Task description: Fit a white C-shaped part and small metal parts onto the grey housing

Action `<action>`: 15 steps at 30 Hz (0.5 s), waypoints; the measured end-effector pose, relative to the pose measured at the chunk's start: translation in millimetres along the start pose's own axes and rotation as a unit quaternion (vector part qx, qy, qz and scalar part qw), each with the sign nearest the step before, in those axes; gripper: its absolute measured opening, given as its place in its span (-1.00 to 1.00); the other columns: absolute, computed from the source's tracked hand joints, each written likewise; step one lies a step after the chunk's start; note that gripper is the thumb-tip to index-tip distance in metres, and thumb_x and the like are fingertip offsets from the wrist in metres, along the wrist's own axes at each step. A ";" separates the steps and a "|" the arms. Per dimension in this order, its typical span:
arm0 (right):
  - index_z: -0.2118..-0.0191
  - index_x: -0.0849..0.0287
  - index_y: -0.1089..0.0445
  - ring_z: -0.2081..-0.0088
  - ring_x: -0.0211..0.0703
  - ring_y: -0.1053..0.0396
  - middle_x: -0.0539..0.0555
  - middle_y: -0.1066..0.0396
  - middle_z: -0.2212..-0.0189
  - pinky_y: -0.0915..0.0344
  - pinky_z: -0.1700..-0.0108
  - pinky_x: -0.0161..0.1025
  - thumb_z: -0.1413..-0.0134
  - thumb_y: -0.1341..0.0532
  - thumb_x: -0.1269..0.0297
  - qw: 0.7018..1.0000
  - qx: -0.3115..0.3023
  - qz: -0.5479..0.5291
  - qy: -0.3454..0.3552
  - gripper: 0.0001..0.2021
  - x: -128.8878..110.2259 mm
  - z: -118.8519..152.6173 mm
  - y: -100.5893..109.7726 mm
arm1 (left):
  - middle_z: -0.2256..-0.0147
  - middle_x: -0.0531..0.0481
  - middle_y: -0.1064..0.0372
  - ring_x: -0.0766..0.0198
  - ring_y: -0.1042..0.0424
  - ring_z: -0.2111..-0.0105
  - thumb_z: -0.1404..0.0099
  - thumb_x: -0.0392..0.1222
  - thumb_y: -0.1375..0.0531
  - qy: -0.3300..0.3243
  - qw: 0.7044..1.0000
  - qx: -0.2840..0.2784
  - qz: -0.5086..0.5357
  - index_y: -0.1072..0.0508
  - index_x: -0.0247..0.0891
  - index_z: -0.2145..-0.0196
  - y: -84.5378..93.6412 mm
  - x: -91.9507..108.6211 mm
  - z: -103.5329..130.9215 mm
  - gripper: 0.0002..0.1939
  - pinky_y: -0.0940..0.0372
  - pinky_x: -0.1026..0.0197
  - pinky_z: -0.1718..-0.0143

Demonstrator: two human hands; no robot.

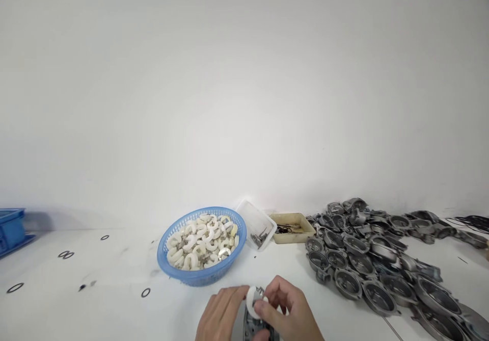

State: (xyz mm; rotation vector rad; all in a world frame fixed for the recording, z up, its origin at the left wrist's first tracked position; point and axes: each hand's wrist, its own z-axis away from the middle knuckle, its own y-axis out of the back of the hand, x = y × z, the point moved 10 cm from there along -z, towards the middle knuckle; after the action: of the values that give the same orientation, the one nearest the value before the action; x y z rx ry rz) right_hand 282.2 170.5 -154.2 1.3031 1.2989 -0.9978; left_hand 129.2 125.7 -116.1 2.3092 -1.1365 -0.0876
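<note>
1. A white curved part point(252, 298) was pinched between the fingers of the left hand point(221, 315) and the right hand point(288, 313) at the bottom edge of the view, low on the white table point(95, 310).
2. The fingers of both hands were curled closed onto that white part, with a small metal piece seen at its top.
3. A grey metal housing point(256, 328) was seen directly beneath the white part, between the two hands; whether the two touched could not be told.
4. A blue basket point(202, 276) filled with more white curved parts point(202, 241) was placed just beyond the hands.
5. A clear plastic tray point(255, 224) with small metal pieces was propped tilted against the basket's right side.
6. A beige tray point(292, 227) with dark small items was set just right of the clear one.
7. A large heap of grey cast housings point(374, 259) was spread over the right side of the table.
8. Black rubber rings point(145, 292) were scattered on the table to the left, well apart from one another.
9. A blue crate point(11, 229) was partly seen at the far left edge.
</note>
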 end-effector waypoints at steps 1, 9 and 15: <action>0.46 0.12 -0.28 0.47 -0.28 -0.13 -0.12 -0.16 0.57 -0.14 0.35 -0.32 0.05 -0.41 -0.05 1.000 0.007 0.011 0.007 -0.60 -1.8 2.4 -2.1 | 0.19 -0.08 -0.55 0.10 -0.57 0.26 -0.37 0.15 -0.28 -0.010 1.000 0.007 -0.009 -0.38 -0.16 -0.10 5.2 5.0 -4.0 -0.52 -0.43 0.19 0.27; 0.45 0.12 -0.34 0.39 -0.16 -0.24 -0.02 -0.32 0.50 -0.16 0.28 -0.25 -0.06 -0.30 -0.12 0.996 0.028 0.071 0.042 -0.61 -2.1 6.8 1.2 | 0.23 -0.05 -0.55 0.13 -0.54 0.31 -0.31 -0.18 -0.29 -0.002 0.999 0.000 0.034 -0.40 -0.16 0.01 16.9 15.6 -17.9 -0.70 -0.41 0.18 0.27; 0.39 0.10 -0.41 0.30 -0.09 -0.28 0.00 -0.34 0.46 -0.17 0.17 -0.20 -0.23 -0.15 -0.21 0.989 0.130 0.051 0.046 -0.55 5.9 -7.5 56.8 | 0.00 -0.03 -0.48 0.10 -0.48 0.01 -0.22 -0.29 -0.29 0.151 0.953 -0.192 0.181 -0.46 -0.10 -0.03 -20.1 -11.0 -6.2 -0.60 -0.37 0.17 -0.05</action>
State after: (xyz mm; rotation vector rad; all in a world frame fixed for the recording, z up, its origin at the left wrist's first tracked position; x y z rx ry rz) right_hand 338.3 183.3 -153.4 1.6144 1.1859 -1.0706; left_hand 138.2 146.5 -123.2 1.6794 -1.2359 0.1643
